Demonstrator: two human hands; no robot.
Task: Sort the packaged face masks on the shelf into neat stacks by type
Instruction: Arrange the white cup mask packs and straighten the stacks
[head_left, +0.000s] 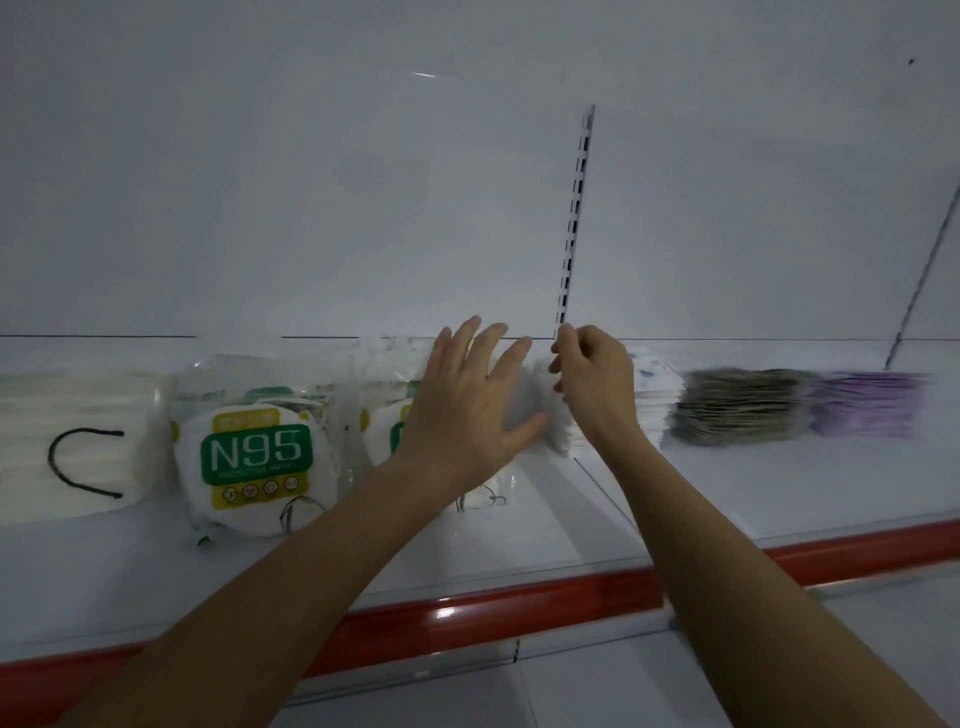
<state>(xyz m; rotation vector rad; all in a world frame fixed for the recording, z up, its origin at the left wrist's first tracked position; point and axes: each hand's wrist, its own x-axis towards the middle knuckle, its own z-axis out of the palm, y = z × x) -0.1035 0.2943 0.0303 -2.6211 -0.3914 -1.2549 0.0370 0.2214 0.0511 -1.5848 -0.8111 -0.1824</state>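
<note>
A bundle of white packaged masks (550, 415) stands on edge in the middle of the shelf. My left hand (467, 400) has its fingers spread flat against the bundle's left side. My right hand (592, 384) curls its fingers over the bundle's top right edge and pinches it. Left of my hands stand N95 mask packs (257, 457) with green labels; a second N95 pack (384, 431) is partly hidden behind my left hand. At the far left lies a pack of white masks with black ear loops (78, 447).
Right of my hands sit three flat stacks: white packs (657, 405), olive-grey packs (737, 405) and purple packs (872, 402). The white shelf (779, 493) has a red front edge strip (467, 618). A slotted upright (571, 223) runs up the back wall.
</note>
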